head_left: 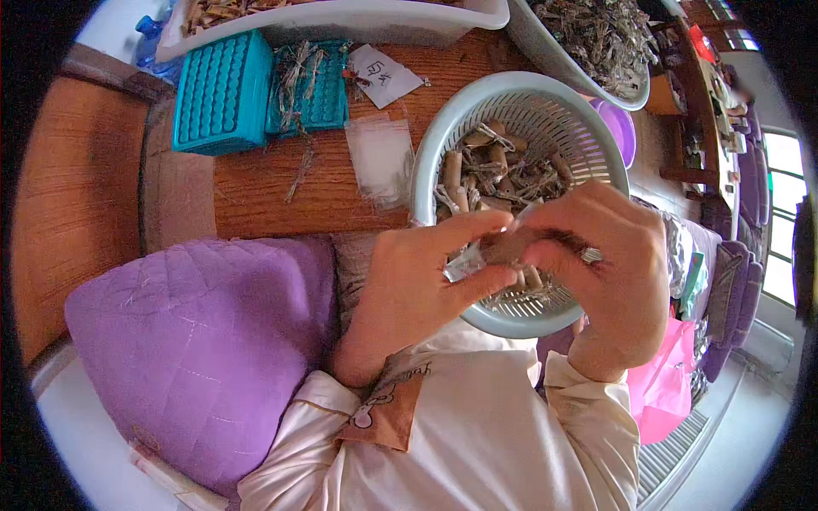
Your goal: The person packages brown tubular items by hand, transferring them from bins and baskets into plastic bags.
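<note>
My left hand (pixel 409 277) and my right hand (pixel 609 255) meet above the near side of a grey plastic basket (pixel 433 145). Between their thumbs and fingers is a small brown roll (pixel 504 248), partly hidden by the fingers. A clear, shiny scrap like plastic film (pixel 465 262) shows beside my left thumb; I cannot tell whether it is part of the roll. Both hands are closed in a pinch. Inside the basket lie several brown rolls (pixel 454 170) mixed with pale, stringy wisps.
Teal racks (pixel 223 94) stand on the wooden table (pixel 256 200), with dry strands (pixel 298 81) over one. Near them lie clear plastic bags (pixel 379 162) and a white paper note (pixel 383 75). Tubs (pixel 341 27) of material line the back. A purple quilted cover (pixel 204 341) bulges at left.
</note>
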Motion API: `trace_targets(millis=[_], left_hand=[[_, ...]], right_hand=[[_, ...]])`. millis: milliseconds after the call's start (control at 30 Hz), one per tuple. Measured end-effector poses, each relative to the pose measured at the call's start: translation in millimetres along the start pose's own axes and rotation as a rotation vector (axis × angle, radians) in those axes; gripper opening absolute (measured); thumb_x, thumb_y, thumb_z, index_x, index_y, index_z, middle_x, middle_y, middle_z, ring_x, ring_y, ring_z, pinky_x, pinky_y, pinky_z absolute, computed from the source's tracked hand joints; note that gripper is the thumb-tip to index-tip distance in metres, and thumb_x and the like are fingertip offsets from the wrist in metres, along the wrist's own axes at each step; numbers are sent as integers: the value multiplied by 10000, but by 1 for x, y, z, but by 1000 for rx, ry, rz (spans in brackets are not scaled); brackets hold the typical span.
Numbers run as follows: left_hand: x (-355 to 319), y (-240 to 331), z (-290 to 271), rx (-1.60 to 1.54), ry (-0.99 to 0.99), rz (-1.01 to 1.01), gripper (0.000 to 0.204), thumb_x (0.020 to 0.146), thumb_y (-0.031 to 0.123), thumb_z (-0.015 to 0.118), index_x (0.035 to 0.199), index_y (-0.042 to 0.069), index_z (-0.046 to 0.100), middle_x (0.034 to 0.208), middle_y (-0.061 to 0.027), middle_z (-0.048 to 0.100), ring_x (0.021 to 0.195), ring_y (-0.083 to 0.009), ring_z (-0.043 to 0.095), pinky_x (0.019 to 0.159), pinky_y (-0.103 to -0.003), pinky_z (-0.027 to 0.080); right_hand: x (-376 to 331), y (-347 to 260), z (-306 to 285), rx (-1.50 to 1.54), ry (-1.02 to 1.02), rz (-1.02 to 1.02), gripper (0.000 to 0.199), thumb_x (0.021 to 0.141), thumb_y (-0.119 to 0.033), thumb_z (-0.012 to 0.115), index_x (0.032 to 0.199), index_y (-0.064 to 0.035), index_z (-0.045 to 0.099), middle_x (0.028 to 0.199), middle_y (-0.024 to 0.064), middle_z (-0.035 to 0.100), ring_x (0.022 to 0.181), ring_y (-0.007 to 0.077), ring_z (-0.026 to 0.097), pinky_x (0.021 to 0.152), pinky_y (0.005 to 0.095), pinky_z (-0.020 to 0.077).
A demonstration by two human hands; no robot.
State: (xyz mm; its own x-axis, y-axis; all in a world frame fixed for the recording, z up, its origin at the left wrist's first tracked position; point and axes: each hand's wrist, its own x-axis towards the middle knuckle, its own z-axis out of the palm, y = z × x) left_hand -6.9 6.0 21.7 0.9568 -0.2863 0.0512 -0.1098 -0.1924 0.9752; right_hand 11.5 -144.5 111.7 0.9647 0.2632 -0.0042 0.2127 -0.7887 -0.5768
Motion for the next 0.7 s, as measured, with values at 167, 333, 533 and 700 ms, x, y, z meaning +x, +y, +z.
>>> trace_targets(millis=[167, 333, 533, 700], left_hand=[[2, 2, -3, -97, -133, -153, 341, 642, 224, 694, 921, 56, 593, 633, -81, 579, 502, -159, 539, 488, -264, 423], [-1, -17, 5, -373, -60, -82, 336, 642, 163, 697, 925, 20, 586, 629, -26, 571, 508, -45, 471, 454, -220, 384], [-1, -19, 2, -906, -70, -67, 302, 688, 80, 669, 954, -20, 567, 793, 13, 568, 665, -30, 481, 530, -158, 379], [1, -9, -3, -834, -95, -229, 304, 720, 59, 640, 992, -33, 540, 814, -30, 566, 715, -32, 489, 567, -158, 411]], right_hand=[[5, 5, 12, 97, -68, -206, 240, 564, -70, 669, 790, -8, 620, 706, 89, 574, 624, 192, 583, 555, 275, 456], [5, 4, 19, 84, 96, -218, 243, 592, -92, 666, 823, -38, 617, 752, 79, 576, 654, 211, 575, 567, 290, 463], [6, 23, 22, 22, 17, -498, 347, 561, -230, 686, 861, -70, 615, 916, 95, 561, 910, 313, 499, 776, 393, 415], [-4, 29, 30, 88, 1, -401, 331, 552, -223, 693, 840, -78, 616, 1061, 115, 499, 1024, 336, 435, 866, 428, 355]])
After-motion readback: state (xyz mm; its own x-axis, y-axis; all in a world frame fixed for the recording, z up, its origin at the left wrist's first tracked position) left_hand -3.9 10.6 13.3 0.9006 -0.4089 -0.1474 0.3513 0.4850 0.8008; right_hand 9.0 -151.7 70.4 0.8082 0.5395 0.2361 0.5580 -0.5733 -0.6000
